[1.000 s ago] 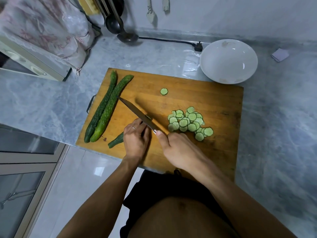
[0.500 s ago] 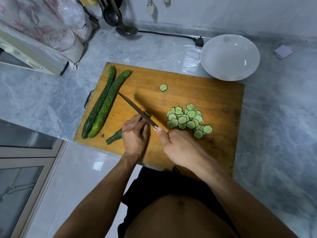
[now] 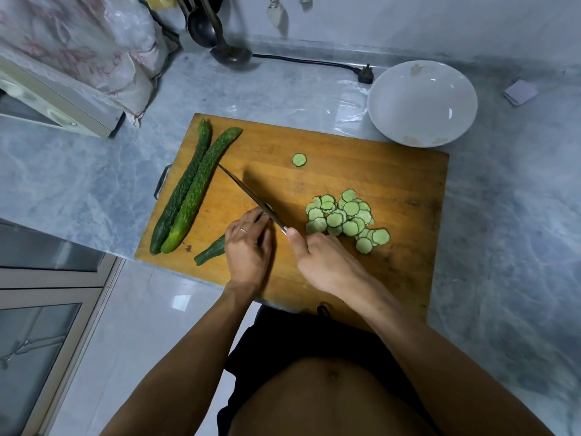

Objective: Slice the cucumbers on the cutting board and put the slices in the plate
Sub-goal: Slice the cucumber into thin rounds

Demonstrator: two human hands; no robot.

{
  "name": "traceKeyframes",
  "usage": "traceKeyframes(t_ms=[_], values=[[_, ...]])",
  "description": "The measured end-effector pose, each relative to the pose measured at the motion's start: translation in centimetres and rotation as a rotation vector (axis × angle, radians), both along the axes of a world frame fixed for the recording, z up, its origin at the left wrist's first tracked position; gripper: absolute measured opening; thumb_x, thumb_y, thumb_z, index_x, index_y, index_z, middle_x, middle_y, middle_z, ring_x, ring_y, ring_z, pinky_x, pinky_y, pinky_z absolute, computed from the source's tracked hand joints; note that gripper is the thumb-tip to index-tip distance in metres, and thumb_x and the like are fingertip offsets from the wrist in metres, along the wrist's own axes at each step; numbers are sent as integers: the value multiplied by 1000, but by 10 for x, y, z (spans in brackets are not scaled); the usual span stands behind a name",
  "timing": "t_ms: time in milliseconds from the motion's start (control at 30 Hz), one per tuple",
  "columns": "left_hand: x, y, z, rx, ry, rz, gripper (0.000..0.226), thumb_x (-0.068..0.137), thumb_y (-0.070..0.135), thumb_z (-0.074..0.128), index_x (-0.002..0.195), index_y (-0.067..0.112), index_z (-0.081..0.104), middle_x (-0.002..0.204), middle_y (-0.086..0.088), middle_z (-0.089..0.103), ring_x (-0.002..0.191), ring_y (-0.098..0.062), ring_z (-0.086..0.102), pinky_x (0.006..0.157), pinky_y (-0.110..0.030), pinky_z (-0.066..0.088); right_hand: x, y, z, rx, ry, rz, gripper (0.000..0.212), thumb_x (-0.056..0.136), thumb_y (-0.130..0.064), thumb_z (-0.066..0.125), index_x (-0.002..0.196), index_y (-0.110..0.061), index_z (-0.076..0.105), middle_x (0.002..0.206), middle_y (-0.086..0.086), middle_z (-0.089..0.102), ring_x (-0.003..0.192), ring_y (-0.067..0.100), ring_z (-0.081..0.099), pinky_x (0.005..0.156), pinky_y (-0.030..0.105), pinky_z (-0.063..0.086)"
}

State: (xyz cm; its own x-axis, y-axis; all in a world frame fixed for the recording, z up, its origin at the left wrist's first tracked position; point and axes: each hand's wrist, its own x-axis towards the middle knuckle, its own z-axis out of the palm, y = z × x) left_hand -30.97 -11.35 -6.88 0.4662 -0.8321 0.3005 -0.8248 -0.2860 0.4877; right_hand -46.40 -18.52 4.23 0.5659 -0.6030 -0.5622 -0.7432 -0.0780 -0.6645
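Observation:
On the wooden cutting board my left hand holds down a short cucumber piece, whose cut end is hidden under my fingers. My right hand grips the knife by its handle, with the blade angled up to the left right against my left fingertips. A pile of cucumber slices lies to the right of the blade, and a single slice sits farther back. Two whole cucumbers lie side by side along the board's left edge. The white plate stands behind the board's far right corner.
A black cable with a plug runs along the counter's back, beside hanging ladles. A covered appliance stands at the far left. A small grey pad lies at the far right. The counter edge is under the board's near side.
The view has shifted slightly. My hands stay in the same cutting posture, with the knife still at the cucumber piece; the slice pile looks the same.

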Motion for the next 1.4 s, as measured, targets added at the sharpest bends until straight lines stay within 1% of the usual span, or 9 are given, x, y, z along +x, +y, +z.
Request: traceKeyframes(t_ms=[167,267,433,567,767,900,1000,1233,1400], values=[[9,4,1,13,5,-49,23,95,15,59,111,7,74,124,-6,69,111,-25,66,95,-36,48,-2,5,-4,-40,-15,2,72,103,-59,20,72,-8,61,68,8,64,60,22,63,57,37,50],[9,3,3,5,21,-55,26,95,18,55,109,8,75,122,-4,69,105,-25,66,90,-37,50,-7,7,2,-55,-11,19,69,103,-58,19,69,-12,57,70,6,63,60,20,62,55,34,47],[6,2,4,-51,1,-52,19,91,8,61,102,5,75,113,-6,72,100,-23,64,87,-36,50,-18,17,13,-32,1,24,64,102,-60,19,68,-16,51,71,4,59,57,19,56,52,33,42],[5,2,2,-44,-5,-32,18,88,7,62,101,5,76,113,-7,72,100,-21,61,87,-34,48,-19,19,16,-46,7,23,65,102,-61,19,71,-15,53,72,5,59,59,21,58,52,35,43],[4,2,3,-45,7,-25,22,90,14,57,97,5,76,109,-8,73,97,-26,66,89,-36,49,-20,22,19,-60,4,36,63,102,-60,19,70,-15,50,69,4,56,55,19,55,48,32,38],[2,2,6,-69,24,-9,24,89,15,56,96,4,76,106,-9,74,97,-24,65,92,-32,45,-18,25,19,-48,-5,33,63,102,-60,19,69,-15,50,68,3,54,55,17,53,51,34,39],[2,3,4,-71,33,-1,23,88,14,57,96,3,76,108,-9,73,97,-21,62,92,-32,45,-18,26,18,-40,-19,27,63,102,-59,18,65,-17,46,62,0,50,50,15,49,49,33,38],[5,2,1,-45,34,5,20,89,13,60,99,5,76,111,-8,73,98,-26,65,90,-34,47,-15,27,13,-32,-55,-2,63,102,-61,19,59,-20,41,57,-1,46,46,16,45,49,33,36],[7,2,-3,-18,23,13,24,92,17,59,102,4,76,116,-10,72,100,-28,67,90,-40,52,-12,21,9,25,-54,-21,65,101,-62,18,61,-18,42,61,0,46,49,18,44,51,34,37]])
